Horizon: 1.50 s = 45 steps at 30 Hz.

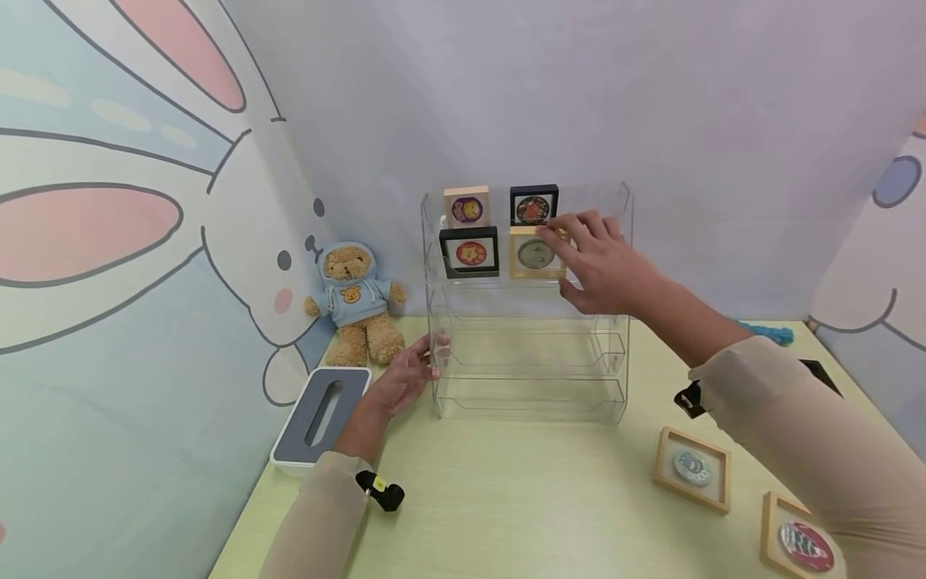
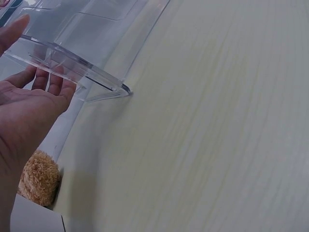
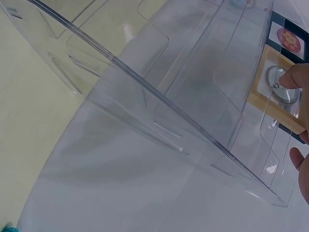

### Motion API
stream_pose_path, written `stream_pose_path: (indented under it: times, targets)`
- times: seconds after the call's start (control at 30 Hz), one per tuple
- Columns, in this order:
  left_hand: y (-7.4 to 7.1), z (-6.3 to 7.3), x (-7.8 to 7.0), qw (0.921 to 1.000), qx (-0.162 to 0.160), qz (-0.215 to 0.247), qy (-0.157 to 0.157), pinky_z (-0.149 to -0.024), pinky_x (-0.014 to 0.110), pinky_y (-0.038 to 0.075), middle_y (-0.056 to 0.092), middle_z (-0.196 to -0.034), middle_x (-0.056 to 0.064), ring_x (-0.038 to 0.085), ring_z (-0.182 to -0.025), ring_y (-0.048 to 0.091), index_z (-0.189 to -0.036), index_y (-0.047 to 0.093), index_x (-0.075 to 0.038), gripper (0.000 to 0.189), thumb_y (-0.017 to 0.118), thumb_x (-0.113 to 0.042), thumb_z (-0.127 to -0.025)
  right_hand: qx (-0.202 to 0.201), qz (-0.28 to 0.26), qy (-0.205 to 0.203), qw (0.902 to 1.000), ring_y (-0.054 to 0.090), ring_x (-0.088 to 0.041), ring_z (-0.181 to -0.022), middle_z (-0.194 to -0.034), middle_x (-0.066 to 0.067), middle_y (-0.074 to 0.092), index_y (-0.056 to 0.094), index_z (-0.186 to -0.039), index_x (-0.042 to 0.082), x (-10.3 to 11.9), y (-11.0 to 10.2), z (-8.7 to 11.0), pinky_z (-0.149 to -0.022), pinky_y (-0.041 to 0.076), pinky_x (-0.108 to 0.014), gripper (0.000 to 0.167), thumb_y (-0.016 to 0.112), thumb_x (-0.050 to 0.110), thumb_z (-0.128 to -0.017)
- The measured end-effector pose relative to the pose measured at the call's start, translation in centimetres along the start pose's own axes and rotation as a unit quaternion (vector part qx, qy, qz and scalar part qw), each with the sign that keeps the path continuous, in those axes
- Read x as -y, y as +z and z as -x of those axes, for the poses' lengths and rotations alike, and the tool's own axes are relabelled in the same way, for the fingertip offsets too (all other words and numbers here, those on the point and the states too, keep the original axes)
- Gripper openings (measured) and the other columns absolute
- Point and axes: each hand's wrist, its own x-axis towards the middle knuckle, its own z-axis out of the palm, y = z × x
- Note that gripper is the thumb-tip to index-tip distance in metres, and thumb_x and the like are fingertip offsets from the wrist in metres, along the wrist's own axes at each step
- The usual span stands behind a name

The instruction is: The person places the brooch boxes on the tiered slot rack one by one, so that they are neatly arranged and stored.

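A clear acrylic display rack with stepped tiers stands on the table. My left hand grips its left side panel low down; in the left wrist view the fingers show around the clear plastic. On an upper tier sits a light wooden frame with a round silvery badge. My right hand holds this frame near its upper right corner, and the thumb lies over the badge in the right wrist view. Beside it stands a black frame with a red badge. Behind are a pale frame and another black frame.
Two wooden badge frames lie at the right front, one with a pale blue badge, one with a red badge. A teddy bear and a grey-topped tissue box are on the left. A blue item lies at the back right.
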Motion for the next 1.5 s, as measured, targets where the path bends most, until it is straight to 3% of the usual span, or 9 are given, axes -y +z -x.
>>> stream_pose_path:
  times: [0.33, 0.63, 0.77, 0.97, 1.13, 1.23, 1.4, 1.5]
  targets:
    - [0.0, 0.0, 0.1, 1.0000, 0.003, -0.005, -0.004, -0.120, 0.035, 0.040, 0.044, -0.156, -0.003, 0.019, -0.146, 0.041, -0.170, 0.027, 0.003, 0.073, 0.051, 0.009, -0.102, -0.009, 0.004, 0.011, 0.9999, 0.043, -0.048, -0.132, -0.155, -0.024, 0.046, 0.044, -0.165, 0.006, 0.0, 0.4, -0.1, -0.102, 0.040, -0.071, 0.077, 0.075, 0.022, -0.097]
    - [0.0, -0.1, 0.1, 1.0000, -0.001, -0.003, -0.001, -0.114, 0.033, 0.041, 0.044, -0.157, 0.003, 0.023, -0.142, 0.043, -0.169, 0.028, 0.005, 0.071, 0.051, 0.010, -0.102, -0.034, -0.005, 0.009, 0.9994, 0.045, -0.046, -0.127, -0.151, -0.024, 0.048, 0.049, -0.162, 0.007, 0.0, 0.7, -0.2, -0.099, 0.041, -0.070, 0.069, 0.074, 0.021, -0.099]
    - [0.0, -0.1, 0.1, 1.0000, -0.001, -0.003, -0.002, -0.116, 0.034, 0.041, 0.048, -0.153, -0.003, 0.018, -0.140, 0.045, -0.168, 0.030, 0.004, 0.070, 0.051, 0.010, -0.102, -0.055, -0.005, 0.009, 0.9984, 0.045, -0.047, -0.123, -0.147, -0.024, 0.051, 0.052, -0.158, 0.007, 0.0, 0.9, -0.2, -0.097, 0.042, -0.070, 0.064, 0.073, 0.017, -0.099]
    - [0.1, 0.0, 0.1, 1.0000, 0.001, -0.003, 0.001, -0.115, 0.034, 0.041, 0.049, -0.152, -0.005, 0.020, -0.142, 0.044, -0.168, 0.030, 0.004, 0.070, 0.052, 0.010, -0.102, -0.086, -0.005, 0.003, 0.9963, 0.048, -0.049, -0.121, -0.143, -0.024, 0.055, 0.057, -0.154, 0.008, -0.2, 1.1, -0.3, -0.094, 0.043, -0.071, 0.056, 0.070, 0.008, -0.099]
    - [0.0, 0.0, 0.1, 1.0000, 0.001, -0.007, -0.001, -0.119, 0.036, 0.039, 0.043, -0.160, 0.004, 0.024, -0.148, 0.040, -0.168, 0.029, 0.005, 0.070, 0.051, 0.010, -0.102, -0.085, 0.000, 0.010, 0.9963, 0.049, -0.049, -0.121, -0.141, -0.023, 0.056, 0.057, -0.153, 0.010, -0.3, 1.1, -0.4, -0.093, 0.045, -0.072, 0.053, 0.068, 0.009, -0.101]
    - [0.0, -0.1, 0.1, 1.0000, 0.003, -0.008, -0.001, -0.122, 0.038, 0.037, 0.037, -0.165, 0.009, 0.028, -0.152, 0.035, -0.169, 0.028, 0.004, 0.070, 0.051, 0.010, -0.103, -0.096, 0.016, 0.018, 0.9951, 0.052, -0.050, -0.121, -0.139, -0.020, 0.060, 0.060, -0.151, 0.011, -0.1, 1.1, -0.6, -0.092, 0.047, -0.071, 0.052, 0.071, 0.015, -0.100]
    - [-0.1, -0.2, 0.3, 1.0000, 0.002, -0.008, -0.002, -0.122, 0.038, 0.037, 0.044, -0.158, -0.002, 0.028, -0.153, 0.034, -0.169, 0.029, 0.004, 0.070, 0.051, 0.010, -0.102, -0.132, 0.070, 0.054, 0.9873, 0.059, -0.049, -0.112, -0.132, -0.016, 0.070, 0.068, -0.143, 0.012, 0.9, 1.5, -1.0, -0.082, 0.053, -0.066, 0.053, 0.078, 0.037, -0.098]
    - [0.0, -0.2, 0.3, 1.0000, 0.001, -0.004, 0.001, -0.117, 0.036, 0.040, 0.047, -0.154, -0.002, 0.024, -0.145, 0.041, -0.167, 0.032, 0.003, 0.068, 0.050, 0.011, -0.102, -0.131, 0.081, 0.095, 0.9835, 0.060, -0.049, -0.108, -0.131, -0.017, 0.071, 0.069, -0.139, 0.011, 1.8, 1.8, -1.4, -0.080, 0.054, -0.066, 0.058, 0.078, 0.049, -0.097]
